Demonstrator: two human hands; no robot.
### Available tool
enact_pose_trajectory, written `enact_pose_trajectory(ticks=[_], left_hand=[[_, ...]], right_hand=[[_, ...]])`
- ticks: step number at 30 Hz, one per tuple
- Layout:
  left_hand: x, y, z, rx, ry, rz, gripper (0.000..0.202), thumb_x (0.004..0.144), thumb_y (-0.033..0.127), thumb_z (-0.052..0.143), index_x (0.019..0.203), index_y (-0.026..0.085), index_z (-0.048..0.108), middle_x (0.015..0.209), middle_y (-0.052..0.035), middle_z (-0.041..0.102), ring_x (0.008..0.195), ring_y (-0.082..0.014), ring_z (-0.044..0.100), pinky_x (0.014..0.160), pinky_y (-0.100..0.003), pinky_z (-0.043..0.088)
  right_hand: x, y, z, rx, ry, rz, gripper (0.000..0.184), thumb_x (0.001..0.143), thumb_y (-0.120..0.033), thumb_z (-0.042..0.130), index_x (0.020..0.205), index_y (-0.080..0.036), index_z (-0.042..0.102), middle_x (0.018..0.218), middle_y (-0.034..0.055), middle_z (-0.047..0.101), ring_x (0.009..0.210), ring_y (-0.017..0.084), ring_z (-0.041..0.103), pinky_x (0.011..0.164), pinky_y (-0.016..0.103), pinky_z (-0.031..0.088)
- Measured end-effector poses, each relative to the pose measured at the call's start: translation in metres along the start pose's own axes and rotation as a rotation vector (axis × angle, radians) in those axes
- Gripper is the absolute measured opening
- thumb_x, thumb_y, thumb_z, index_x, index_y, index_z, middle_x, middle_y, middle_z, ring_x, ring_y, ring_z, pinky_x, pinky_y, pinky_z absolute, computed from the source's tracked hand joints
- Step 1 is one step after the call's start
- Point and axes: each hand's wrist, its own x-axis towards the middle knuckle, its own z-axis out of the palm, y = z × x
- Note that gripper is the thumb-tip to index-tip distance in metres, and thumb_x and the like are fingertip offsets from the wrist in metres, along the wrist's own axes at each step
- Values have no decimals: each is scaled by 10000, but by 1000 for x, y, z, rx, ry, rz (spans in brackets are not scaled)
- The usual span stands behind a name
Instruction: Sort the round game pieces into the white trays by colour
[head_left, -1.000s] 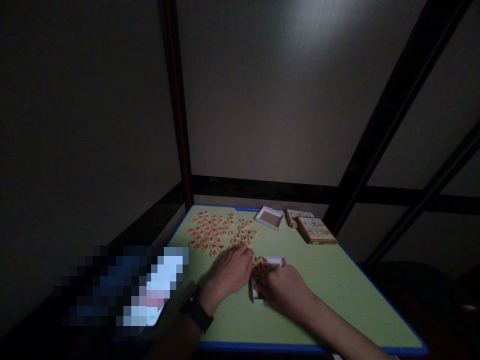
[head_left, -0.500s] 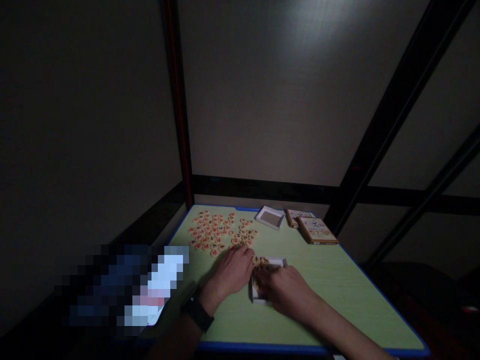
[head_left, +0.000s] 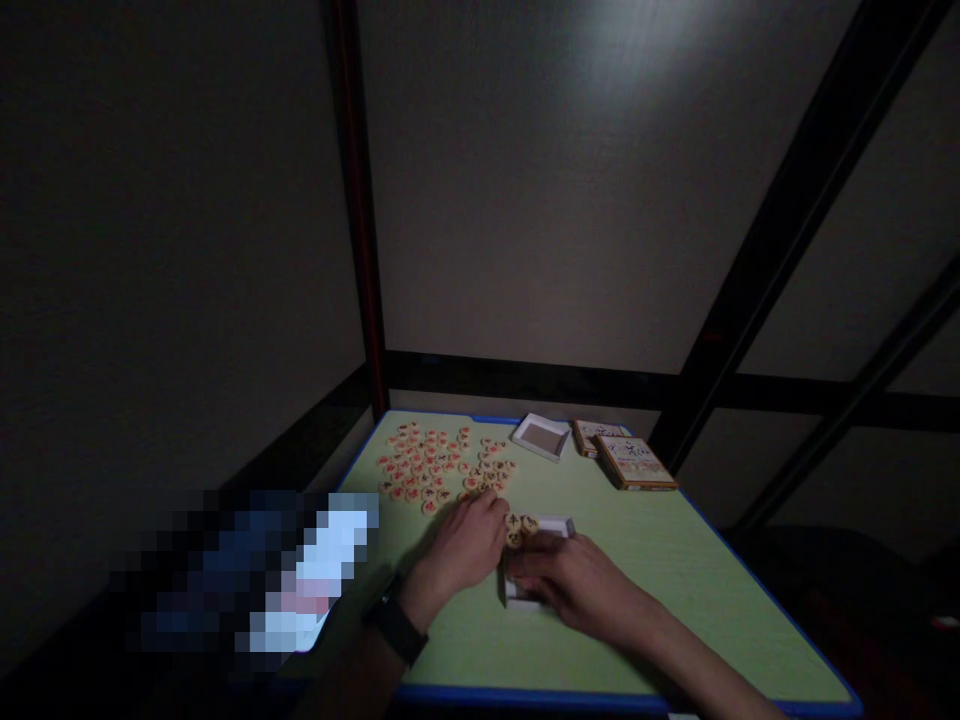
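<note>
A small white box lies on the green table with round game pieces showing at its far left corner. My right hand lies over the box, fingers curled over its contents, hiding most of what is inside. My left hand, with a dark watch on the wrist, rests beside the box's left edge, fingers bent near the pieces. A spread of several round wooden discs with red and black marks lies beyond my left hand.
An open white box half and two printed box lids sit at the far side. The table has a blue rim. Dark frame posts rise behind it. A blurred patch sits at the left.
My right hand has slid slightly toward me over the box, uncovering a few more pieces at its far left corner. The left hand has barely moved.
</note>
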Motion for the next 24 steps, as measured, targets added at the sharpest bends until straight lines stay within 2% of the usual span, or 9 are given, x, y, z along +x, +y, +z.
enact_pose_trajectory(ticks=[5, 9, 12, 16, 21, 24], left_hand=[[0, -1, 2, 2, 5, 12, 243, 973, 179, 361, 987, 197, 603, 1090, -71, 640, 979, -198, 623, 890, -330, 486], [0, -1, 1, 10, 5, 17, 250, 974, 180, 360, 987, 197, 609, 1088, -71, 638, 978, -199, 619, 900, -336, 484], [0, -1, 0, 15, 9, 15, 250, 974, 183, 362, 985, 199, 611, 1091, -71, 639, 977, -200, 620, 901, -334, 484], [0, -1, 1, 15, 8, 20, 248, 972, 181, 366, 988, 198, 614, 1096, -75, 641, 966, -204, 625, 890, -341, 488], [-1, -1, 1, 2, 4, 18, 249, 973, 180, 364, 1002, 204, 610, 1104, -77, 637, 983, -199, 626, 902, -335, 484], [-1, -1, 1, 6, 0, 14, 250, 973, 180, 361, 1003, 201, 608, 1108, -75, 635, 970, -201, 631, 888, -338, 489]], right_hand=[[1, 4, -4, 14, -66, -59, 258, 877, -63, 498, 828, -211, 704, 920, 13, 694, 899, 144, 611, 772, 228, 395], [1, 9, -5, 90, -76, -66, 365, 850, -15, 495, 938, -248, 761, 962, 17, 720, 928, 149, 624, 800, 242, 413], [2, 11, -1, 133, -56, -75, 401, 880, -47, 501, 1068, -290, 760, 1043, 34, 734, 985, 158, 639, 846, 262, 431], [0, 10, 0, 131, -26, -67, 312, 902, -131, 534, 1043, -278, 771, 1041, 57, 747, 1022, 183, 649, 886, 297, 451], [-5, 4, -6, 54, -5, 13, 289, 882, -138, 574, 1071, -266, 750, 1027, 57, 751, 977, 193, 666, 840, 277, 459], [-6, 3, -3, -15, 33, 73, 276, 844, -160, 639, 1096, -245, 715, 1051, 62, 740, 979, 207, 664, 807, 263, 451]])
